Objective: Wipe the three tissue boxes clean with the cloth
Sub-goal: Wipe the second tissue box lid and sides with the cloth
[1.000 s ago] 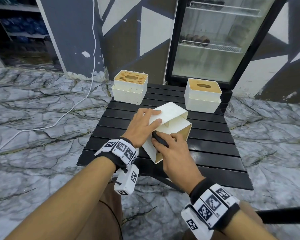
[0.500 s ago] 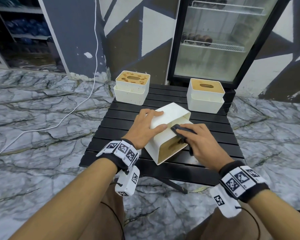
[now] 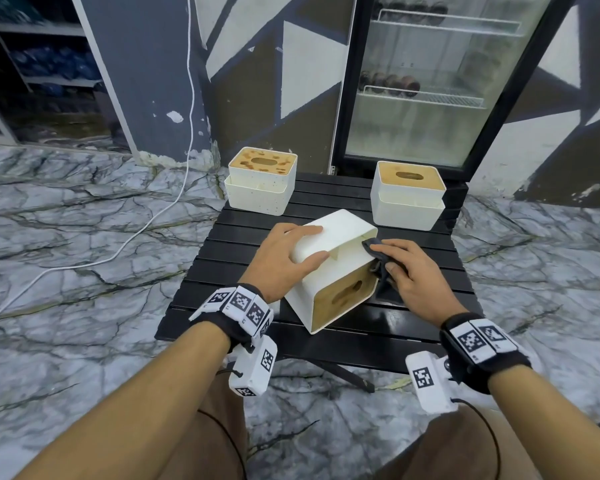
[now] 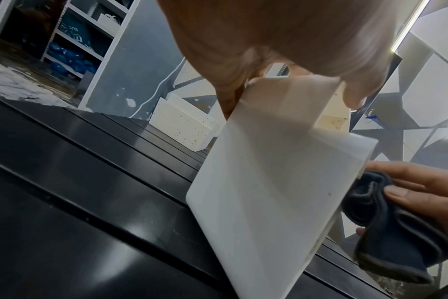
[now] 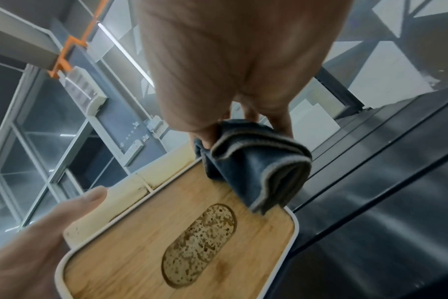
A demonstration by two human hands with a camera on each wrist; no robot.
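A white tissue box [image 3: 329,271] with a wooden lid [image 5: 182,242] lies tipped on the black slatted table [image 3: 229,244], lid facing me. My left hand [image 3: 291,258] grips its raised upper part, thumb on the near face [image 4: 292,97]. My right hand [image 3: 406,268] holds a folded dark cloth [image 3: 381,271] against the box's right side, by the lid's edge [image 5: 256,165]. Two more tissue boxes stand upright at the back: a brown-speckled one [image 3: 261,180] on the left and a cleaner-looking one [image 3: 407,199] on the right.
A glass-door fridge [image 3: 430,81] stands right behind the table. A white cable [image 3: 146,230] runs over the marble floor on the left. Shelves with blue bags [image 3: 49,64] fill the far left corner. My knees are under the table's near edge.
My right hand has carried the cloth from the box's near left edge across to its right side. The left hand kept its hold and the box turned slightly.
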